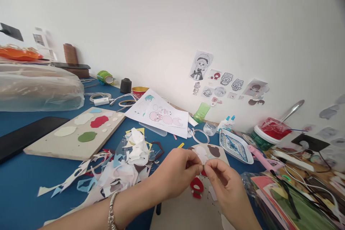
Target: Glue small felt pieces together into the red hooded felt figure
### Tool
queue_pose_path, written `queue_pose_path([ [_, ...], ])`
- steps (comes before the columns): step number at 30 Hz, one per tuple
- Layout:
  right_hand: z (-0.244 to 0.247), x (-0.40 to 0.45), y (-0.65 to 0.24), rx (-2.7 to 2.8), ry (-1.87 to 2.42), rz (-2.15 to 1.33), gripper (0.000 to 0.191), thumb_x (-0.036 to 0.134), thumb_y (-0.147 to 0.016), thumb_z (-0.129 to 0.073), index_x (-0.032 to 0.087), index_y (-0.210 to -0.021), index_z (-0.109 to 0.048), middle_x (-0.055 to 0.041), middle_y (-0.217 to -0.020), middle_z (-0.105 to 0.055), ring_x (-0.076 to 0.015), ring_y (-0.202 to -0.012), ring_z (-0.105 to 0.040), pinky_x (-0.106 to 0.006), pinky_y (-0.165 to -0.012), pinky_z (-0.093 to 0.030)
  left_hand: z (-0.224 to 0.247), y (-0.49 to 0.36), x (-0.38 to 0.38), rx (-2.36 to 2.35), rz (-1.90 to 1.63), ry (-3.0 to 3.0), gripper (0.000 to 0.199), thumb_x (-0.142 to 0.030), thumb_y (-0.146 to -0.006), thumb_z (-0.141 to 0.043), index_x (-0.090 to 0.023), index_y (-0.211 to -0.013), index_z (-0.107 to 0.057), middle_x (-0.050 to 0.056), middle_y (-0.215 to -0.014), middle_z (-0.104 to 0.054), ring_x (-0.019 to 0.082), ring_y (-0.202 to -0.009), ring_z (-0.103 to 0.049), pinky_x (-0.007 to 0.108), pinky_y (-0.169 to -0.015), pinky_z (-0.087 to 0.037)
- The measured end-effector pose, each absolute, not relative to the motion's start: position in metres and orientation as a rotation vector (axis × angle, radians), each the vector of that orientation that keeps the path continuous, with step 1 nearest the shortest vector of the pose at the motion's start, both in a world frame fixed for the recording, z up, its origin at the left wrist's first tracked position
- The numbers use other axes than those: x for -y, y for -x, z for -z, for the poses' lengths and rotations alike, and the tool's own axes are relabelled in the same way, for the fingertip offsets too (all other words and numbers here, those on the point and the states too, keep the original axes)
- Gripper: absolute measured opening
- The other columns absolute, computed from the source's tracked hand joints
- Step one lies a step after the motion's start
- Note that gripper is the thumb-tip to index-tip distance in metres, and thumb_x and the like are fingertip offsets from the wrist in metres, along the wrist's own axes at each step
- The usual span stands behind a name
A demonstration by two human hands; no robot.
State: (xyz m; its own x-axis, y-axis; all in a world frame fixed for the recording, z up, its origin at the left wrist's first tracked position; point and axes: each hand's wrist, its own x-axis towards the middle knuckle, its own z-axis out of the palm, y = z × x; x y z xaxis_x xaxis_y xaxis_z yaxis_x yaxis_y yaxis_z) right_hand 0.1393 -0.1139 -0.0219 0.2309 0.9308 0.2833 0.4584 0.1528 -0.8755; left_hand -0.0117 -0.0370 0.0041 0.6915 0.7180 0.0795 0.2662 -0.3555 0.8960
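My left hand (179,170), with a silver bracelet on its wrist, and my right hand (228,183) meet over a grey-beige board (183,212). Thumb and forefinger of each are pinched on a tiny red-and-green cutout (204,173), mostly hidden by the fingertips. Just below lies a red hooded cutout (197,185) with a pale opening. Further up the board are a brown bear-head cutout (214,150) and a whitish cutout (201,152), partly behind my hands. A pale slip (212,193) lies near my right hand.
Scraps of coloured felt or paper (115,176) heap up at left, beside a board (61,149) with coloured cutouts. Printed sheets (161,115), glue bottles (226,123), a patterned tray (248,156), a red-filled tub (269,133) and stacked coloured sheets (285,201) surround the work.
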Motion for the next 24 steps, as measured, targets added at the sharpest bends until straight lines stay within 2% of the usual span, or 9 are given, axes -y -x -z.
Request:
queue_pose_path([
  [6,0.024,0.112,-0.138,1.396,1.524,-0.57,0.03,0.046,-0.089,-0.052,0.02,-0.077,-0.059,0.0004,-0.071,-0.059,-0.0143,-0.068,-0.054,-0.02,-0.061,-0.041,0.0,0.01,0.036,-0.782,-0.597,-1.921,0.018,-0.026,-0.078,-0.052,-0.016,-0.069,-0.063,-0.002,-0.061,-0.056,0.011,-0.057,-0.045,0.022,-0.053,-0.033],
  [9,0.02,0.113,-0.142,1.414,1.55,-0.557,0.035,0.05,-0.089,-0.049,0.02,-0.075,-0.06,-0.0003,-0.07,-0.06,-0.0155,-0.068,-0.054,-0.021,-0.061,-0.041,0.0,0.011,0.032,-0.78,-0.584,-1.898,0.018,-0.028,-0.077,-0.053,-0.016,-0.07,-0.064,-0.001,-0.063,-0.06,0.012,-0.059,-0.049,0.022,-0.053,-0.036],
  [12,0.018,0.115,-0.153,1.385,1.645,-0.431,0.041,0.052,-0.092,-0.041,0.021,-0.081,-0.065,-0.0024,-0.075,-0.063,-0.0174,-0.069,-0.055,-0.025,-0.066,-0.043,0.0,0.016,0.025,-0.82,-0.488,-1.902,0.02,-0.031,-0.076,-0.053,-0.017,-0.071,-0.066,0.001,-0.066,-0.064,0.014,-0.06,-0.054,0.022,-0.052,-0.038],
  [14,0.016,0.115,-0.162,1.412,1.755,-0.345,0.041,0.053,-0.091,-0.04,0.022,-0.086,-0.067,-0.003,-0.08,-0.065,-0.0176,-0.067,-0.054,-0.026,-0.062,-0.042,-0.002,0.021,0.02,-0.833,-0.36,-1.954,0.021,-0.03,-0.074,-0.052,-0.017,-0.067,-0.066,0.002,-0.063,-0.064,0.014,-0.058,-0.055,0.023,-0.051,-0.038],
  [19,0.01,0.122,-0.175,1.58,1.938,-0.416,0.031,0.048,-0.086,-0.05,0.024,-0.08,-0.067,0.0005,-0.066,-0.06,-0.016,-0.059,-0.05,-0.025,-0.051,-0.036,-0.004,0.028,0.014,-0.89,-0.109,-2.165,0.018,-0.024,-0.067,-0.052,-0.018,-0.062,-0.068,0.003,-0.061,-0.064,0.015,-0.055,-0.053,0.024,-0.045,-0.034],
  [23,0.006,0.16,-0.189,1.78,1.742,-0.743,0.01,0.032,-0.081,-0.064,0.029,-0.088,-0.07,0.0042,-0.068,-0.06,-0.0126,-0.062,-0.057,-0.02,-0.056,-0.045,-0.003,0.025,0.016,-0.919,-0.016,-2.232,0.019,-0.024,-0.067,-0.052,-0.019,-0.065,-0.071,0.003,-0.065,-0.067,0.016,-0.058,-0.055,0.024,-0.045,-0.034],
  [24,0.007,0.173,-0.192,1.84,1.677,-0.707,0.006,0.031,-0.08,-0.067,0.029,-0.085,-0.07,0.0046,-0.068,-0.062,-0.0116,-0.06,-0.058,-0.02,-0.057,-0.047,-0.003,0.025,0.016,-0.92,-0.003,-2.242,0.019,-0.024,-0.067,-0.053,-0.02,-0.065,-0.071,0.003,-0.066,-0.067,0.016,-0.059,-0.056,0.024,-0.045,-0.035],
])
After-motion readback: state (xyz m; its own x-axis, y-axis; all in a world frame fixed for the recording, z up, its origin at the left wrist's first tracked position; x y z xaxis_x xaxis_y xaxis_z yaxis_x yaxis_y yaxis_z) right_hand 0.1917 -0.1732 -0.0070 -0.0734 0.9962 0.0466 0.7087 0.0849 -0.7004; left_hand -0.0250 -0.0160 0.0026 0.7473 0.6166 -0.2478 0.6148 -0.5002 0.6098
